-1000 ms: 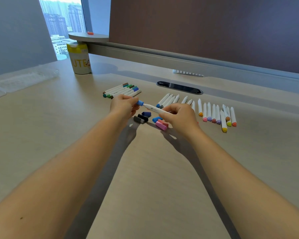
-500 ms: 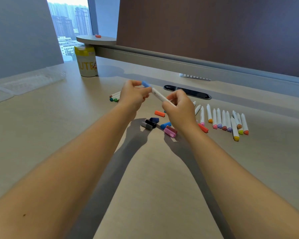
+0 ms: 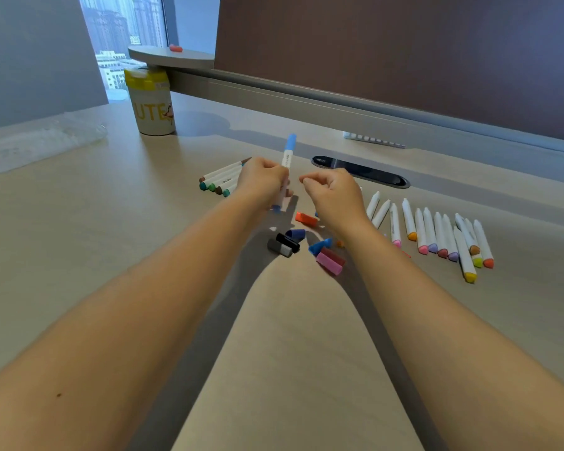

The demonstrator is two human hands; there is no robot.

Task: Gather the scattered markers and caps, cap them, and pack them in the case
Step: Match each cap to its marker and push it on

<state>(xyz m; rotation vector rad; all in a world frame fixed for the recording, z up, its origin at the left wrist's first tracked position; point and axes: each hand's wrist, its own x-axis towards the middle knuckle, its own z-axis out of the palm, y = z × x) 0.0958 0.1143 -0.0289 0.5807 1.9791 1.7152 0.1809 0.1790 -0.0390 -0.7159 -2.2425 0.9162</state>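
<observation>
My left hand [image 3: 261,182] grips a white marker [image 3: 288,159] with a light blue cap, held nearly upright above the desk. My right hand [image 3: 334,196] hovers just right of it, fingers loosely curled around nothing. Below the hands lie several loose caps: grey [image 3: 279,248], black [image 3: 288,242], dark blue [image 3: 296,234], blue [image 3: 319,246], pink [image 3: 329,263], orange [image 3: 306,219]. A bunch of capped markers [image 3: 222,180] lies behind my left hand. A row of markers lacking one cap [image 3: 437,234] stretches to the right.
A clear plastic case [image 3: 36,141] lies at the far left of the desk. A white and yellow cup [image 3: 152,104] stands at the back. A dark cable slot [image 3: 360,170] is set in the desk behind the hands, below a partition wall.
The right hand let go of the blue-capped marker. The left hand now holds it alone and has swung it from slanted to nearly upright.
</observation>
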